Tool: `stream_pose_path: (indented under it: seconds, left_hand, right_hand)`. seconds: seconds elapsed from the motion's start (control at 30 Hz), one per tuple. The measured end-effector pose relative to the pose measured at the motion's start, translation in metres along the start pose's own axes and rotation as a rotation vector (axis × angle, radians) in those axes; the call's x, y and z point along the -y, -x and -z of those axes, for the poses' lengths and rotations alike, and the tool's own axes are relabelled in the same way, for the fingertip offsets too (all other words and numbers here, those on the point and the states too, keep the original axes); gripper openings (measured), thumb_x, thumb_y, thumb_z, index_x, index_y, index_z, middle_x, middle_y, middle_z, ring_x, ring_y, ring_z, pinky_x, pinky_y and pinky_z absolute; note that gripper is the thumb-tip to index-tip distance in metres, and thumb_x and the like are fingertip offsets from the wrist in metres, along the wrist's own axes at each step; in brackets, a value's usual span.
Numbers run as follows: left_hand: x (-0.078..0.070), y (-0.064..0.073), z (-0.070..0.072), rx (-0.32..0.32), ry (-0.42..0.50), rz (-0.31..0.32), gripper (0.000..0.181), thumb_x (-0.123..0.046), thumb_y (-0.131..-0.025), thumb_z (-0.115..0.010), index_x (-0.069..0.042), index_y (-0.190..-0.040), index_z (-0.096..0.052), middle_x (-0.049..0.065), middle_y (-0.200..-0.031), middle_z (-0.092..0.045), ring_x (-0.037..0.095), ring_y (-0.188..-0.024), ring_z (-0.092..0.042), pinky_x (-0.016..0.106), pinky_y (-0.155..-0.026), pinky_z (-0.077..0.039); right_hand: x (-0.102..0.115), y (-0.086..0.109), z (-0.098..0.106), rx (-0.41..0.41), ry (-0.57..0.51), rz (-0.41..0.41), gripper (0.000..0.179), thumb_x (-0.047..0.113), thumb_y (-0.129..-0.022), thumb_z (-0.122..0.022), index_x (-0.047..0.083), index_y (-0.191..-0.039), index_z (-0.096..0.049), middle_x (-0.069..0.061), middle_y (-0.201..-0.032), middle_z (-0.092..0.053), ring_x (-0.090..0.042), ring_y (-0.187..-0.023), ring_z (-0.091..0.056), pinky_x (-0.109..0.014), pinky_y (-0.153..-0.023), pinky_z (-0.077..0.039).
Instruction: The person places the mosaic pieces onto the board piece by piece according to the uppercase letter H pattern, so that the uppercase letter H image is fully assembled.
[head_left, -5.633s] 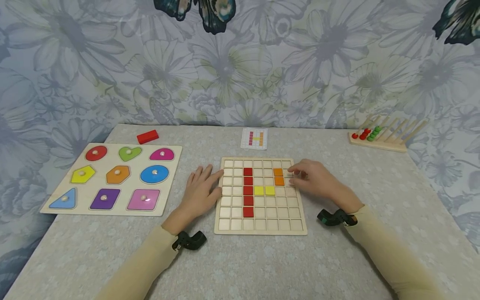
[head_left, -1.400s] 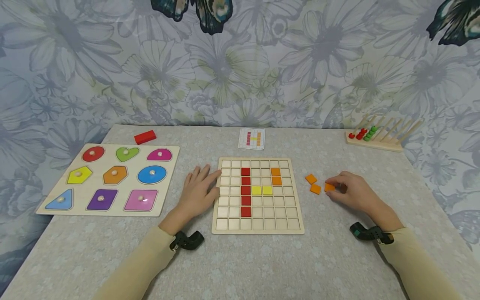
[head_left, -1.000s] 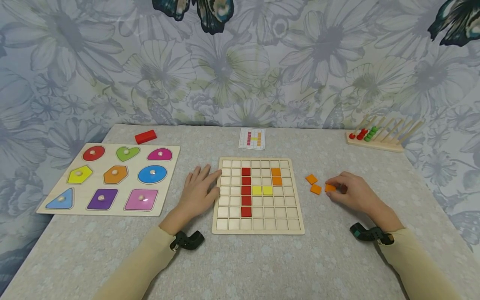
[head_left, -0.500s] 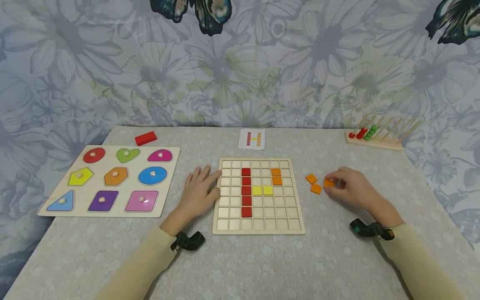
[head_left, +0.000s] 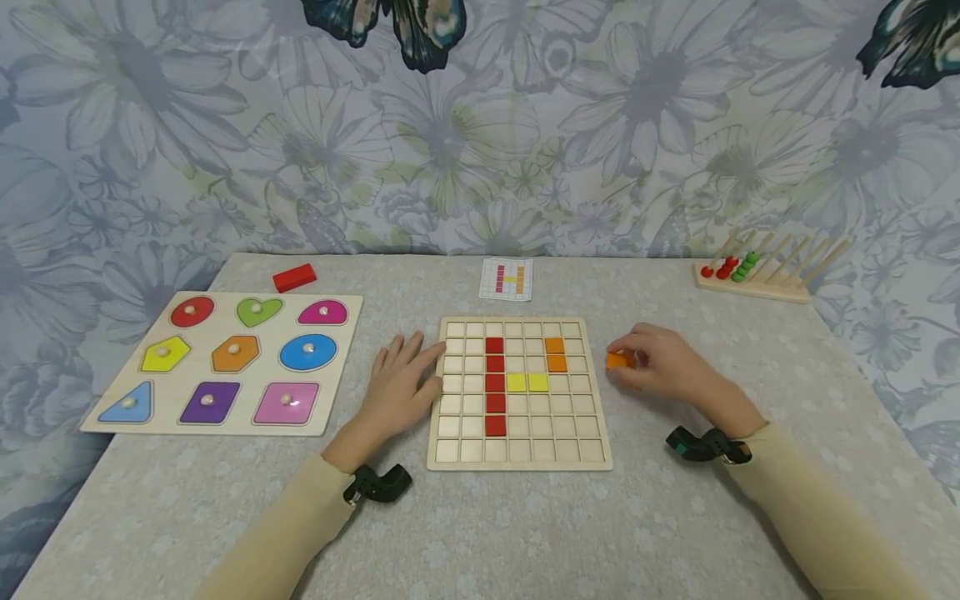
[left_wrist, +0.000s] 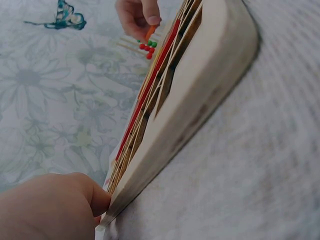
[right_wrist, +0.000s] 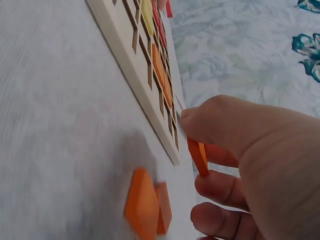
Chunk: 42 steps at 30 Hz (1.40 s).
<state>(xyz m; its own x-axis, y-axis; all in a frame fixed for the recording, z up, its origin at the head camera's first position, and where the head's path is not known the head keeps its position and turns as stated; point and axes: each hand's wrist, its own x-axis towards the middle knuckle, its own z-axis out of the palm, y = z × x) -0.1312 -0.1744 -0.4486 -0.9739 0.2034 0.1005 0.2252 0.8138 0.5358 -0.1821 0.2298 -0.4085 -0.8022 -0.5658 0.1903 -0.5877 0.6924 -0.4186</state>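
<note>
A wooden grid board lies mid-table, holding a column of red tiles, two yellow tiles and two orange tiles. My left hand rests at the board's left edge, fingers extended and touching the rim. Just right of the board, my right hand pinches an orange tile between thumb and fingers, above the table. Loose orange tiles lie on the table in the right wrist view; the hand hides them in the head view.
Behind the board lies a pattern card. A shape puzzle with knobbed pieces occupies the left side, a red block behind it. At the back right stands a wooden bead rack. A flowered wall closes off the table's far side.
My right hand has lifted an orange tile off the table and carried it left toward the board. Over the past seconds it had moved out from the board to the loose tiles. My left hand has stayed put.
</note>
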Motion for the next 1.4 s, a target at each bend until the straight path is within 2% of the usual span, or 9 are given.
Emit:
stream_pose_path:
  seconds: [0.2, 0.43, 0.7, 1.4]
  left_hand:
    - [-0.001, 0.000, 0.000, 0.002, 0.008, -0.002, 0.056, -0.025, -0.097, -0.048, -0.011, -0.151, -0.051, 0.026, -0.164, -0.031, 0.053, -0.155, -0.016, 0.072, -0.121, -0.010]
    - [-0.001, 0.000, -0.001, -0.006, 0.004, -0.007, 0.056, -0.024, -0.097, -0.048, -0.011, -0.151, -0.051, 0.026, -0.164, -0.031, 0.053, -0.154, -0.016, 0.072, -0.121, -0.010]
    - [0.000, 0.000, -0.002, -0.006, 0.005, -0.008, 0.056, -0.025, -0.097, -0.048, -0.012, -0.151, -0.051, 0.026, -0.164, -0.031, 0.053, -0.155, -0.016, 0.072, -0.121, -0.010]
    - [-0.001, 0.000, 0.000, -0.014, 0.009, -0.014, 0.055, -0.024, -0.097, -0.048, -0.010, -0.150, -0.052, 0.027, -0.163, -0.032, 0.054, -0.154, -0.017, 0.073, -0.120, -0.010]
  right_hand:
    - [0.013, -0.013, -0.008, 0.030, 0.022, 0.036, 0.025, 0.014, -0.083, -0.081, 0.005, -0.106, -0.078, -0.001, -0.081, -0.060, -0.008, -0.070, -0.046, -0.023, -0.062, -0.041]
    - [0.027, -0.024, -0.016, 0.084, 0.008, 0.015, 0.027, 0.020, -0.084, -0.081, 0.009, -0.108, -0.078, 0.001, -0.086, -0.063, -0.009, -0.071, -0.048, -0.024, -0.063, -0.042]
    - [0.035, -0.030, -0.025, 0.123, -0.014, 0.040, 0.029, 0.022, -0.085, -0.080, 0.009, -0.110, -0.078, 0.001, -0.087, -0.062, -0.009, -0.071, -0.048, -0.024, -0.064, -0.040]
    - [0.048, -0.033, -0.036, 0.123, -0.012, 0.097, 0.027, 0.020, -0.084, -0.079, 0.010, -0.110, -0.079, 0.002, -0.086, -0.061, -0.007, -0.071, -0.045, -0.023, -0.063, -0.039]
